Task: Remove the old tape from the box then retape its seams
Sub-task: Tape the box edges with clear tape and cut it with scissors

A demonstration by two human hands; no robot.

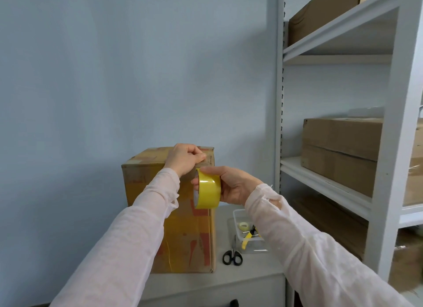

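Box: the brown cardboard box stands upright on the grey surface, close to the wall.
Tape roll: the yellow tape roll is up in the air, just in front of the top right corner of the box.
Right hand grip: the right hand holds the tape roll, with the thumb on top and the fingers wrapped round it.
Left hand grip: the left hand is at the top edge of the box. Its fingers and thumb are squeezed together, and they seem to pinch the tape end that comes off the roll.
Tape end: a short bit of tape runs from the roll up to the left hand, right beside the box corner.
Done so far: I think the old tape part is over, because the new roll is already out. Some pale patches show on the box top, but I cannot tell if they are old tape.
Left to do: I see no new tape stuck along a seam yet. The first strip looks like it is only just starting, so nearly all the taping is left.
Beside the box: black scissors lie on the surface. Near them is a clear tray with a small tape roll and a yellow-handled tool in it.
Shelf: a grey shelf on the right holds more cardboard boxes.
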